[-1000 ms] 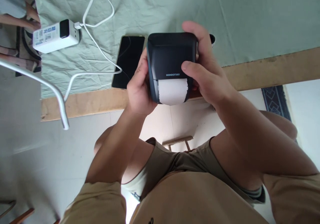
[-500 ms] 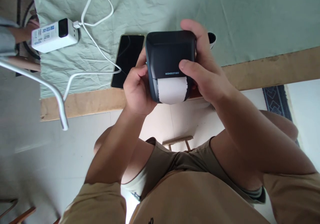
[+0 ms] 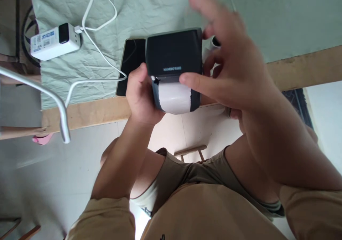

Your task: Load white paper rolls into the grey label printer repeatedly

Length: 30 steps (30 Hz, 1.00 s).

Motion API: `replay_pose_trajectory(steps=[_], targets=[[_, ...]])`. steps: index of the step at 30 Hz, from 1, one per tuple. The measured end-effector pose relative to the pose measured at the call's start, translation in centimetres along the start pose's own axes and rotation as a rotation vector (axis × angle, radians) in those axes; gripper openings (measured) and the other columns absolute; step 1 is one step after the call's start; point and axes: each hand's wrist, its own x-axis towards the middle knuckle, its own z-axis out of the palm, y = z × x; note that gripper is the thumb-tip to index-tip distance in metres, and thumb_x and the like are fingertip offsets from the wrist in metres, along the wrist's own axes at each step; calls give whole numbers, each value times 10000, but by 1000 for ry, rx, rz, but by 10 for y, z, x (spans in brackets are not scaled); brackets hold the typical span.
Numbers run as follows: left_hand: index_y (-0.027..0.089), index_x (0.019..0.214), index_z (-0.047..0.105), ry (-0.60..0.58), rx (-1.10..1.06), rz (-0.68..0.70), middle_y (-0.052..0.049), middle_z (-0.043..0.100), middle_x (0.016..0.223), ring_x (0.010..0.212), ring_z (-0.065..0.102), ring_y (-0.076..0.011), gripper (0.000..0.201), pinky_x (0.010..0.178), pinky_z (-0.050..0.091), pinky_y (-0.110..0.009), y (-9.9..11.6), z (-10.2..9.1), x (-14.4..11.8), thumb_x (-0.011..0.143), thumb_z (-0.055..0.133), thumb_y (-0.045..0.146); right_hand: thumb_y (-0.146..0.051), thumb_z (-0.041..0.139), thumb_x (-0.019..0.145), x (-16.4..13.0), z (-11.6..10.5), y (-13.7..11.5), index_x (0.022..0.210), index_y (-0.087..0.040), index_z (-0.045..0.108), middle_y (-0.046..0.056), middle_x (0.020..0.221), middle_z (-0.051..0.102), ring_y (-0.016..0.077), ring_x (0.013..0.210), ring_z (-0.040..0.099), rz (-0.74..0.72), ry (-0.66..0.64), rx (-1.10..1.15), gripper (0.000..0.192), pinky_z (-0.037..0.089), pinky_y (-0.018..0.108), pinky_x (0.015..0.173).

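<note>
NIIMBOT label printer (image 3: 173, 49), frame centre: likely rigid, light; hold by sides; left hand (image 3: 141, 99) gripping it, right hand (image 3: 237, 63) half-open, contact unclear

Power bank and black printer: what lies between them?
In the head view, from the power bank toward the black printer come green cloth, the white cable crossing it, then the dark phone, partly hidden by the black printer and left hand.

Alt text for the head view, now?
The left hand holds a black NIIMBOT device showing white paper; the right hand has its thumb against it. To the left, a dark phone and a cabled white power bank lie on green cloth.
</note>
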Motion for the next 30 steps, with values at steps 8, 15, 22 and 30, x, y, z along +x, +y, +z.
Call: replay_pose_trajectory(steps=[8, 15, 22, 30], targets=[[296, 1115, 656, -75, 189, -4, -9, 693, 1134, 1340, 525, -269, 347, 1124, 442, -378, -2, -1, -1, 855, 570, 509, -494, 556, 892, 6, 0, -19, 894, -248, 448, -17, 751, 386, 59, 644, 532, -328, 611, -174, 268, 448, 223, 559], [279, 1136, 645, -61, 255, 10, -7, 704, 1092, 1394, 467, -257, 416, 1147, 421, -390, -4, -8, 0, 865, 529, 574, -315, 511, 887, 7, -1, -26, 875, -207, 586, 14, 818, 625, 156, 786, 609, -201, 218, -704, 132, 474, 344, 767], [288, 1063, 648, -163, 278, 55, -7, 673, 1045, 1347, 484, -277, 301, 1159, 399, -365, -4, -8, 1, 880, 538, 502, -331, 566, 817, 9, 7, -17, 996, -279, 642, 44, 770, 652, 205, 681, 551, -9, -17, -1101, 201, 283, 310, 572], [262, 1062, 646, -68, 168, 2, -16, 669, 1078, 1390, 460, -265, 309, 1153, 412, -403, -6, -6, 0, 898, 531, 497, -209, 671, 680, 0, -12, -21, 982, -239, 607, -14, 1017, 665, 113, 692, 575, -166, 102, -602, 310, 405, 297, 601]])
